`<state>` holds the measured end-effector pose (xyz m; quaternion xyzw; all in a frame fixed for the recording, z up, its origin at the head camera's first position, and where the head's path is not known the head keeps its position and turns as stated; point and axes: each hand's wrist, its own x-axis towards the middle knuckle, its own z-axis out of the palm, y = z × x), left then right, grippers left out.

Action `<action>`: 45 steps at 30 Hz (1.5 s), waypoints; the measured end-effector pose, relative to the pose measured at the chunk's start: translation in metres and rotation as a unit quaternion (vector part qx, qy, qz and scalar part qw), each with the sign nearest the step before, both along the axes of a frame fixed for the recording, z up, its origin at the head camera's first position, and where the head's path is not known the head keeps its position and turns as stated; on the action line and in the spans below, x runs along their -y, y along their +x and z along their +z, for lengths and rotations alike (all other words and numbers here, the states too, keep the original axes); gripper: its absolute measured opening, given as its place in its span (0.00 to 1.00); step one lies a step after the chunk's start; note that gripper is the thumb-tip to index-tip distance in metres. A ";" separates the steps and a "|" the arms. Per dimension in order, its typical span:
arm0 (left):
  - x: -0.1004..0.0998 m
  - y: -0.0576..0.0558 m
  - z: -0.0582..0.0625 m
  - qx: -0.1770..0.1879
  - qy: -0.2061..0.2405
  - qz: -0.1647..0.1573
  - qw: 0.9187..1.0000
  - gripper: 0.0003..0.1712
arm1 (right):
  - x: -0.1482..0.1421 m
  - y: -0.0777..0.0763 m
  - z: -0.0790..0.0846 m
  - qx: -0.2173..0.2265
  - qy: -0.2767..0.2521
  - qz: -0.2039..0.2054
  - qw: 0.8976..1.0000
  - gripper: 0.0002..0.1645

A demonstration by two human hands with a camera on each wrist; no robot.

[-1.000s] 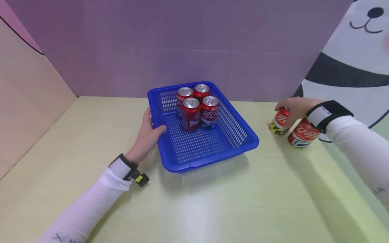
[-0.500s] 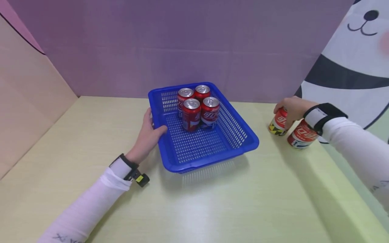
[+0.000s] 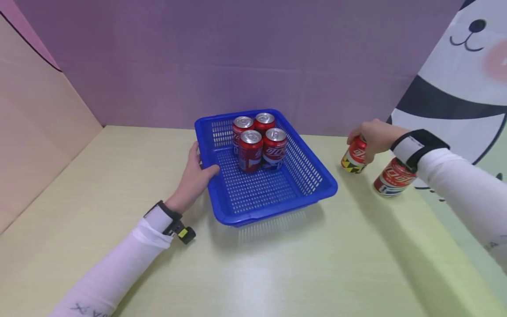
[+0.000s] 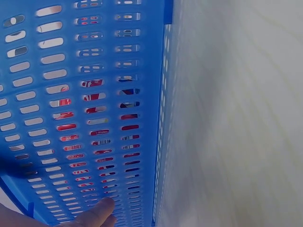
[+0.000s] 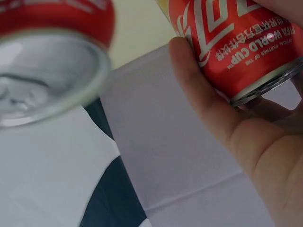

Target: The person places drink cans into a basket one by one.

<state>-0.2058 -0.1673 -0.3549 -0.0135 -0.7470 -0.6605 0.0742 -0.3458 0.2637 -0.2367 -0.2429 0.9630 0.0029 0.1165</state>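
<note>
A blue slotted plastic basket (image 3: 273, 211) stands on the table, with several red soda cans (image 3: 250, 152) upright toward its back. My left hand (image 3: 194, 176) grips its left rim, thumb over the edge; the left wrist view shows fingertips (image 4: 102, 210) against the slotted side wall (image 4: 142, 189). At the right, my right hand (image 3: 376, 137) holds a red soda can with a yellow-and-black checked base (image 3: 354, 158) from above. In the right wrist view, fingers and thumb wrap this can (image 5: 236, 47) near its top. Another red soda can (image 3: 394, 178) stands just beside it, under the wrist.
The pale wooden table (image 3: 269, 273) meets a purple back wall (image 3: 237, 66). A panda-printed panel (image 3: 455, 105) rises along the right edge, close to the right arm. A beige side wall (image 3: 35, 123) bounds the left.
My right hand has moved the checked-base can a little to the left, widening the gap from the other can. The left hand and basket have stayed in place.
</note>
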 end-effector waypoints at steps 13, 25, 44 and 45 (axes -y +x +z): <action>0.000 0.001 0.001 0.000 0.000 -0.003 1.000 0.54 | 0.040 0.013 0.074 -0.048 0.023 0.040 0.998 0.39; 0.000 0.001 0.003 0.003 -0.001 0.001 1.000 0.53 | 0.101 0.065 0.106 -0.121 -0.074 0.158 0.977 0.36; -0.002 0.005 0.002 0.000 0.005 -0.006 1.000 0.53 | 0.143 0.084 0.027 -0.058 -0.007 0.189 0.980 0.36; -0.002 0.005 0.002 0.000 0.005 -0.006 1.000 0.53 | 0.144 0.084 0.025 -0.053 -0.002 0.190 0.980 0.36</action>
